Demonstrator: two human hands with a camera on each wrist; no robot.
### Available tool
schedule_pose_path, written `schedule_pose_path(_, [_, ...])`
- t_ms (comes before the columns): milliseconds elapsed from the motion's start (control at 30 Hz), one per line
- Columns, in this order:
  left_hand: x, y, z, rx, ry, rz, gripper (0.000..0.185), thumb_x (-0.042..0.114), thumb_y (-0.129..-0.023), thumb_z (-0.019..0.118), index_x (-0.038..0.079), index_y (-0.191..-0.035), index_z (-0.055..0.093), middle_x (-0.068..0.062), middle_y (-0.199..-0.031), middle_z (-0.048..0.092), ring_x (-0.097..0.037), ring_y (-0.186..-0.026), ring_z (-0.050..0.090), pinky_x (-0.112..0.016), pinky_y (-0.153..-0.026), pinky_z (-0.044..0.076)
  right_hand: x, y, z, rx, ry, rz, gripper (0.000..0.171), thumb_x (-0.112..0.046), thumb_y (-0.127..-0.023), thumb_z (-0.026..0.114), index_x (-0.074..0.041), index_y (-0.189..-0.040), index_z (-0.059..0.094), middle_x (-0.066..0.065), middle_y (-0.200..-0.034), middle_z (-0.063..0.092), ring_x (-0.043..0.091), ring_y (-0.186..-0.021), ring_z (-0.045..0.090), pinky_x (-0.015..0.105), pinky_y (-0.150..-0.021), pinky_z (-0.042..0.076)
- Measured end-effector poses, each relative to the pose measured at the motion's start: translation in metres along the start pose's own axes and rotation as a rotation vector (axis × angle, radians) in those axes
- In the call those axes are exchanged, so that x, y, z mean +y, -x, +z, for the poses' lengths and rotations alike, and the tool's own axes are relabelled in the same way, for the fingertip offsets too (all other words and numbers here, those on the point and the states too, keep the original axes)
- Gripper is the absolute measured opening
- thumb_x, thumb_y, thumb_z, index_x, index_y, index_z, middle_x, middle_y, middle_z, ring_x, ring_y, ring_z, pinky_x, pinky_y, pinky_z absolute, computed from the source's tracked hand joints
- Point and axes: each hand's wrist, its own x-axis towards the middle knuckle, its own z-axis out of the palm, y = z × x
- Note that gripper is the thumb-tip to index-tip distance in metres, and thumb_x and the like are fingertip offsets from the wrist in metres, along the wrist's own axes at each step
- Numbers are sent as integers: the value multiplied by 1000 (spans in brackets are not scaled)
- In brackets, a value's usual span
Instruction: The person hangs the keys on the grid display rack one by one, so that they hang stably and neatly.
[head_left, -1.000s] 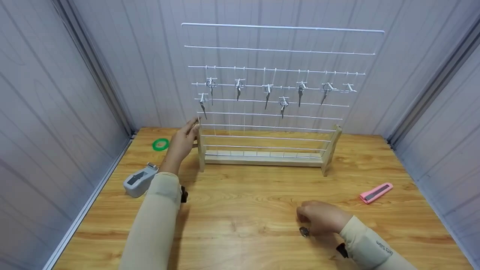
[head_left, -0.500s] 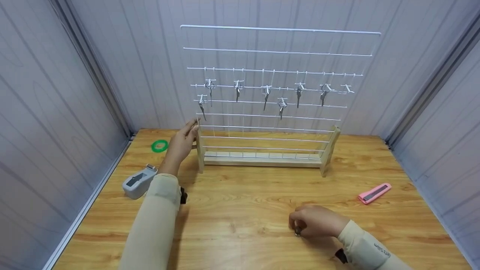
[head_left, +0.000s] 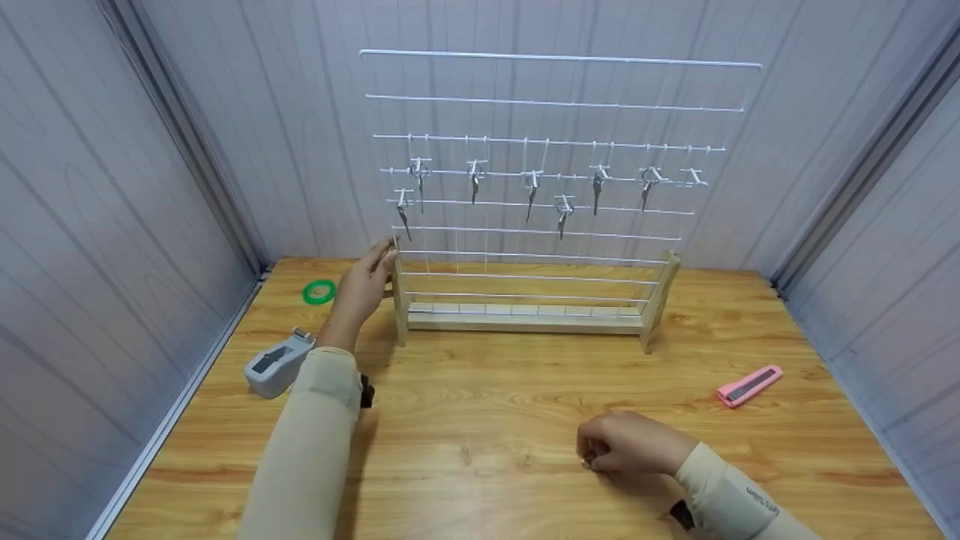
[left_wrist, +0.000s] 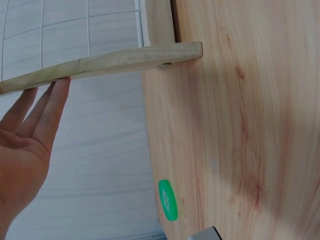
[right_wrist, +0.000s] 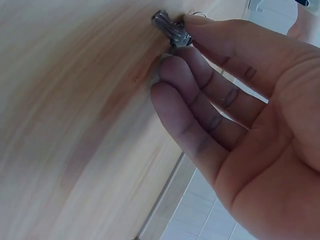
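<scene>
One small silvery metal key [right_wrist: 171, 29], pinched by right hand [head_left: 626, 444] fingers [right_wrist: 220, 42]

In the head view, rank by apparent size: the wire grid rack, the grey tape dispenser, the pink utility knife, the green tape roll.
1. Wire grid rack, by far the largest.
2. Grey tape dispenser.
3. Pink utility knife, close to the dispenser in length but slimmer.
4. Green tape roll, smallest, though it lies farther from the camera.
</scene>
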Motion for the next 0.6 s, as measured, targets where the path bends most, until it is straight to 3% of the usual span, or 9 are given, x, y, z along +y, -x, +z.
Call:
schedule_pose_path(167, [0, 0, 0, 3, -4, -5, 59, 55, -112, 44, 40, -168, 34, -14, -171, 43, -41, -145, 58, -54, -111, 62, 1, -1, 2, 14, -32, -22, 15, -7, -96, 78, -21, -101, 74, -6, -82, 70, -6, -69, 54, 16, -62, 51])
schedule_pose_path(600, [1, 0, -1, -8, 11, -6, 61, 58, -110, 45, 41, -167, 34, -15, -171, 41, -43, -145, 58, -55, -112, 61, 2, 0, 0, 9, -101, 21, 10, -13, -100, 76, -20, -93, 76, -10, -85, 72, -6, -70, 56, 16, -64, 52])
